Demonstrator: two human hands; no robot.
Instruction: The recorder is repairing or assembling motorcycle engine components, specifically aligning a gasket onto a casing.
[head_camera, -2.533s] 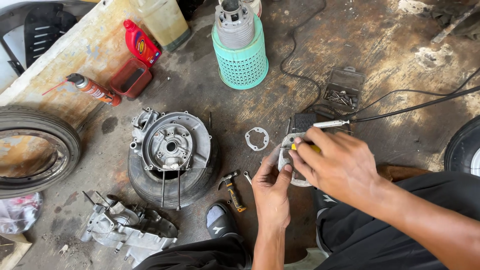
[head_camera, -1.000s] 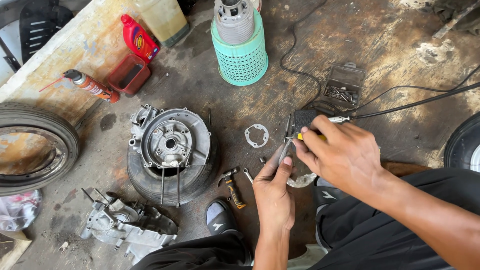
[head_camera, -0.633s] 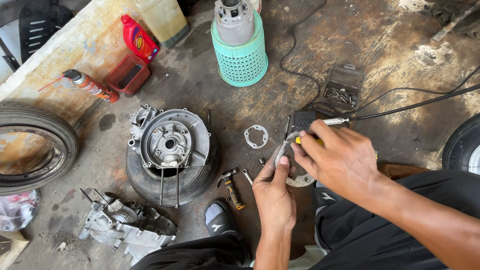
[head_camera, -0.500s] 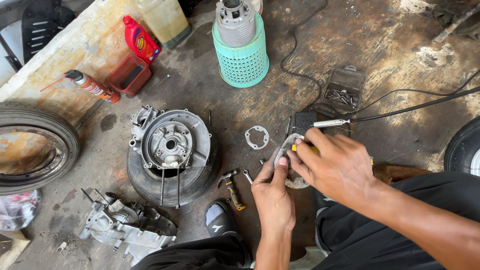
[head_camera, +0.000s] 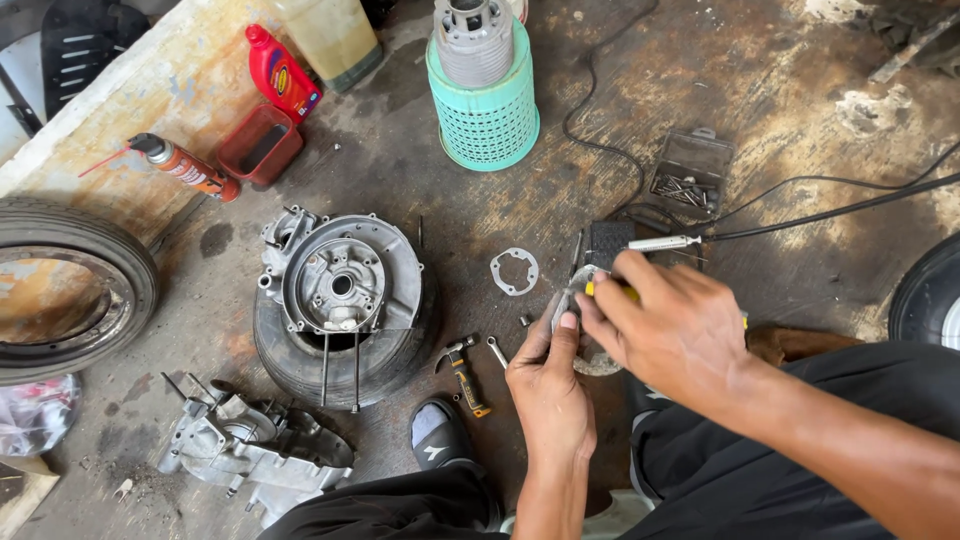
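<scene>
Metal part pinched between left hand and right hand.

Surface: stained concrete floor.
Centre-left: engine casing resting on a tyre.
Lower left: second casing half.
Middle: gasket, small hammer.
Top: green perforated basket, red bottle, spray can.
Right: screw box, black cable.

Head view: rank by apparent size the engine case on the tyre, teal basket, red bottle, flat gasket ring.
Largest to smallest, as they look:
1. engine case
2. teal basket, not much smaller
3. red bottle
4. gasket ring
The gasket ring and red bottle look near in width, but the bottle is longer.
</scene>
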